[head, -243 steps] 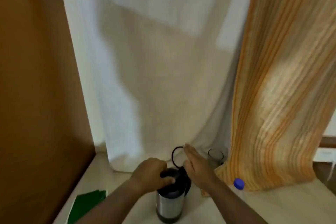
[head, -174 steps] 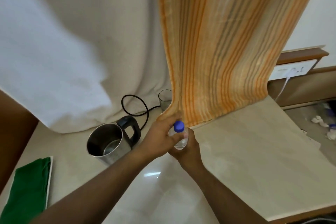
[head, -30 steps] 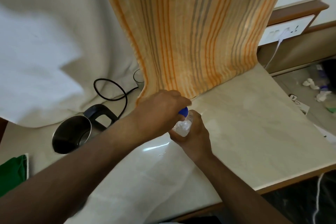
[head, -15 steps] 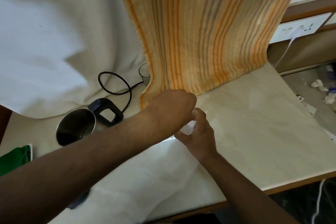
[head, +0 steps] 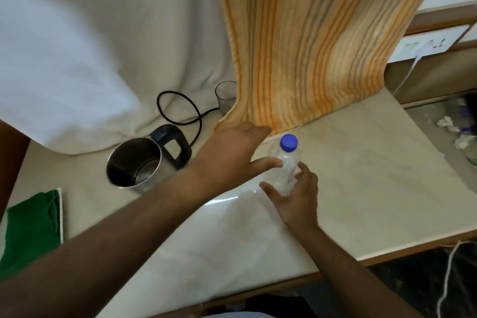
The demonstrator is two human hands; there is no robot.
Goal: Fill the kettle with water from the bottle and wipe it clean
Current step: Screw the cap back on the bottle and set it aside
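A clear plastic bottle [head: 285, 168] with a blue cap [head: 289, 142] is seen standing upright on the pale marble-patterned counter [head: 374, 188], toward the back edge and just in front of the hem of an orange-striped curtain [head: 309, 46]. The cap is seated on the bottle's neck. The left hand [head: 232, 155] is held open beside the bottle, fingers spread and extended toward the curtain hem, the thumb tip lying at or just short of the bottle's left side; nothing is gripped by it. The right hand [head: 296, 199] is likewise open, its fingers curved loosely around the bottle's near side, and whether they touch the plastic cannot be told. The steel kettle [head: 136, 162] is placed to the left of the bottle, well apart from it, lid off so that its dark interior is exposed, its black handle [head: 173, 147] turned toward the bottle. A black cord [head: 180, 111] is looped behind the kettle near the back edge, and a drinking glass [head: 224, 97] is partly hidden by the curtain there. A green cloth [head: 31, 230] is laid at the counter's left edge. A white curtain [head: 90, 46] is draped over the back left corner.
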